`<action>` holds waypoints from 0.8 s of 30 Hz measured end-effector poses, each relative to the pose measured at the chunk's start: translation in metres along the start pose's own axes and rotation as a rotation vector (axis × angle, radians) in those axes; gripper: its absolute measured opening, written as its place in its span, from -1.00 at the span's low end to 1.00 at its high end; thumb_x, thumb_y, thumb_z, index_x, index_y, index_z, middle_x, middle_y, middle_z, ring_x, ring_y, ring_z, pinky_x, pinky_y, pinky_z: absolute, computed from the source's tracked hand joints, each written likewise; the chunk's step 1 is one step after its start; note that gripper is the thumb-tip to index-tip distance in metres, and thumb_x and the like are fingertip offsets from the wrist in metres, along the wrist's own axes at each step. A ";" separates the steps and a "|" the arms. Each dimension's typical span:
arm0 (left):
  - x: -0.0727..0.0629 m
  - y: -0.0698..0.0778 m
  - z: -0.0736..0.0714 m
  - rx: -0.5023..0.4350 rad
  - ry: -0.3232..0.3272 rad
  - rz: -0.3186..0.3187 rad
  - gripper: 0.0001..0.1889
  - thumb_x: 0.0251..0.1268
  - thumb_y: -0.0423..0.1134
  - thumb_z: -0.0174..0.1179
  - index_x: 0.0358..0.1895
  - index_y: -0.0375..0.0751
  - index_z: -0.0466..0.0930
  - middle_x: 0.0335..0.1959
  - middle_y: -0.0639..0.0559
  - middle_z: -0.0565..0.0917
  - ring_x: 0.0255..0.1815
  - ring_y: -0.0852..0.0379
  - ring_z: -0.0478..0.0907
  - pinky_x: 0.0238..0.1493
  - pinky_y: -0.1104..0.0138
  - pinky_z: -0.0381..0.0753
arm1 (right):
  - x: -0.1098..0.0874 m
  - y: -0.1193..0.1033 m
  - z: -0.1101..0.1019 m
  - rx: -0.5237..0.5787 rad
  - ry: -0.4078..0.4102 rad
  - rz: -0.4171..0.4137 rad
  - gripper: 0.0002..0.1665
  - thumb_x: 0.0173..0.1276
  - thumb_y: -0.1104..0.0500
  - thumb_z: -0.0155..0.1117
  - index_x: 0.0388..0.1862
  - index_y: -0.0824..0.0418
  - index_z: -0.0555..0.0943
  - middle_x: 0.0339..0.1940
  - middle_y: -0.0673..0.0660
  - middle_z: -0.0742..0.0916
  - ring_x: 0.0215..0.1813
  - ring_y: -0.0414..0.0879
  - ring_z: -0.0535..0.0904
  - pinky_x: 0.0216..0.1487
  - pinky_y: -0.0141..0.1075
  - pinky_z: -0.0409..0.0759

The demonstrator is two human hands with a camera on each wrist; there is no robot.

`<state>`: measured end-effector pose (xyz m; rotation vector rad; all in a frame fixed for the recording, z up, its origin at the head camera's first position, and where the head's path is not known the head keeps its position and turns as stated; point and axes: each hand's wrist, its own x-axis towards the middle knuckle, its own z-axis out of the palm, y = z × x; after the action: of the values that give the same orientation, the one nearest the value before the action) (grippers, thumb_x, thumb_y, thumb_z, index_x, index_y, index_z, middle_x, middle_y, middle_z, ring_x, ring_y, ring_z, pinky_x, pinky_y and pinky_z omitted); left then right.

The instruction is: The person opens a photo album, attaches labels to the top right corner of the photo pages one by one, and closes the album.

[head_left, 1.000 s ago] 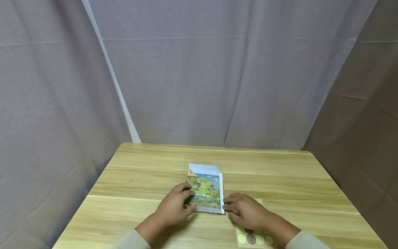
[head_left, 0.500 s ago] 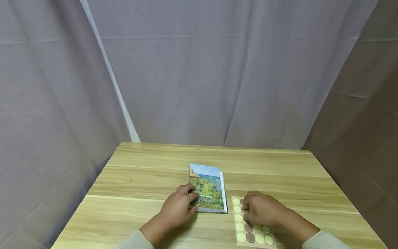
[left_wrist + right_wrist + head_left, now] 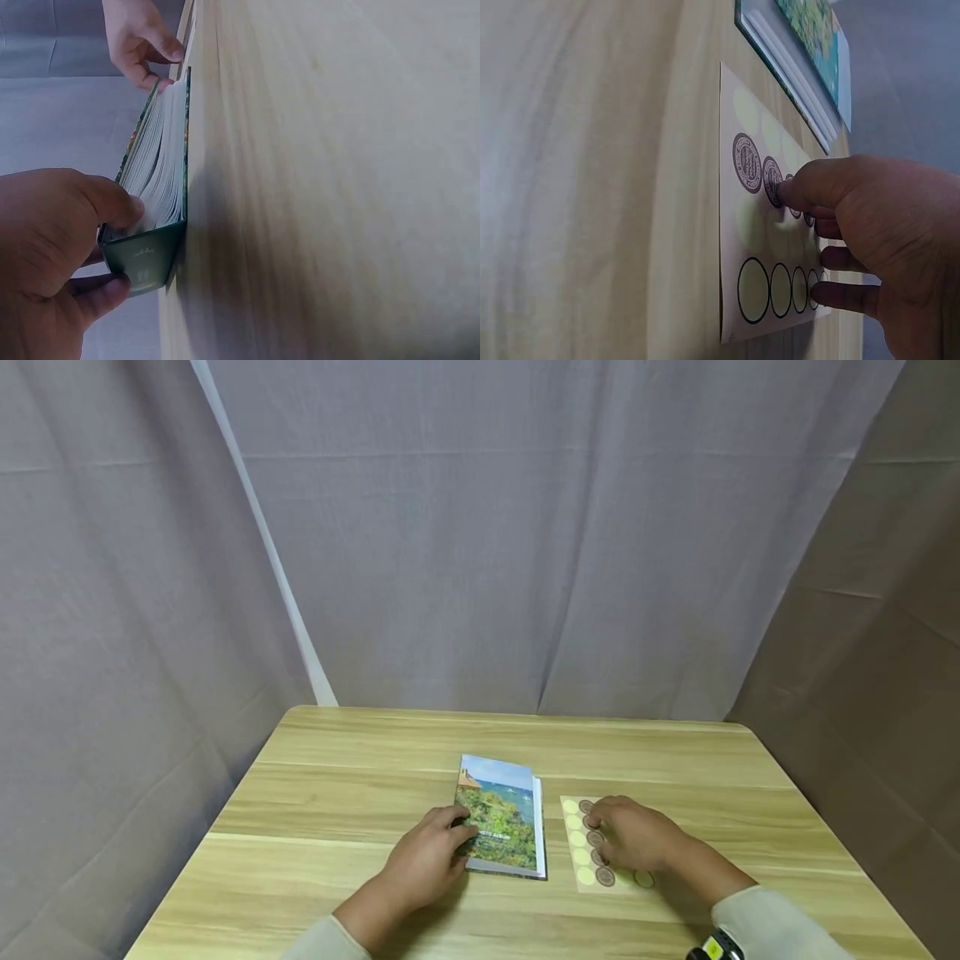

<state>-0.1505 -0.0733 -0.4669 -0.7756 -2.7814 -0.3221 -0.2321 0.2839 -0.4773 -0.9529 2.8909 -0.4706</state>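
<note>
A photo album with a painted cover of greenery, sea and small boats lies on the table. My left hand holds its lower left corner; in the left wrist view the thumb is at the page edges and other fingers are around the green spine. To the right lies a sheet of round stickers, pale yellow and brown printed ones. My right hand rests on that sheet, its thumb over a brown sticker and fingers spread across it. The hand hides part of the sheet.
The wooden table has rounded far corners. Grey curtains hang behind it and at both sides. A dark device with a yellow patch shows at the right sleeve.
My right hand has left the album's right edge for the sticker sheet, and the sheet has slid away from me up the table. The left hand stays at the album.
</note>
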 end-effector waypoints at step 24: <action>-0.006 -0.004 -0.003 -0.011 0.013 -0.031 -0.50 0.22 -0.05 0.48 0.21 -0.10 0.67 0.26 -0.02 0.55 0.23 -0.01 0.53 0.25 0.08 0.55 | 0.001 0.007 -0.004 -0.046 0.157 -0.034 -0.78 0.32 0.11 0.42 -0.08 0.12 0.70 0.22 0.24 0.66 0.32 0.21 0.52 0.27 0.10 0.53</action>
<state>-0.1473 -0.0808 -0.4665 -0.7310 -2.7843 -0.3469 -0.2379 0.2897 -0.4756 -1.0176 3.0416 -0.5046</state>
